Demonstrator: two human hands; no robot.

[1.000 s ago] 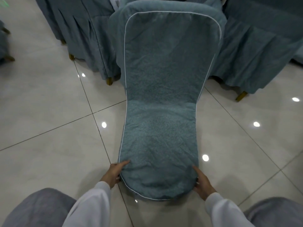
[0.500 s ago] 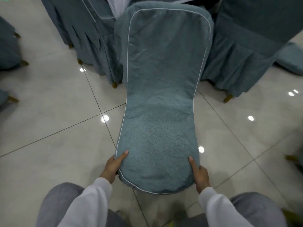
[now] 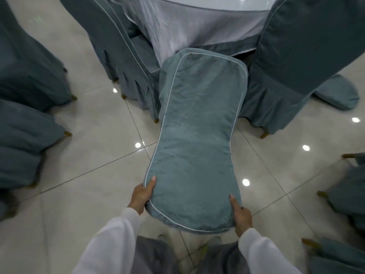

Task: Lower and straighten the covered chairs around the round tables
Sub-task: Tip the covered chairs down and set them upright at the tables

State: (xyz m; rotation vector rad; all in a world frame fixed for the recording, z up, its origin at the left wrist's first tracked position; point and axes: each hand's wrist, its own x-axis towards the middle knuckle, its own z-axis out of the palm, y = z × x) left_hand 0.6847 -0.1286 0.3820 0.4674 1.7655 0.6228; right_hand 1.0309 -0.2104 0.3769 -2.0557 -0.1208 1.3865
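Both hands gripped the near end of the covered chair (image 3: 197, 147), one per side. Left hand (image 3: 142, 195) clamped the left edge, thumb lying on top along the white piping, fingers wrapped under and hidden. Right hand (image 3: 241, 214) clamped the right corner, thumb on top, fingers likewise out of sight beneath the fabric. White sleeves (image 3: 110, 238) ran off the bottom edge.

The chair stretched straight away from the hands, its padded face toward the camera, far end up against the worktop (image 3: 197, 22). Legs were hidden under the cover; couldn't tell whether the far end touched the floor (image 3: 83, 155) or the skirt of the tablecloth. The near end sat above the tiles, held between the hands.

The worktop was beyond the hands, round, draped in pale grey cloth, its top cut off by the frame.

Left chair (image 3: 118, 52) stood ahead-left of the left hand, upright, upper part cropped. Right chair (image 3: 300, 56) stood ahead-right of the right hand, upper part also cropped. More covered chairs sat far left and far right of the hands, only partly in frame, a few wooden feet poking out. Grey trouser legs (image 3: 156, 256) showed below the hands, blurry.
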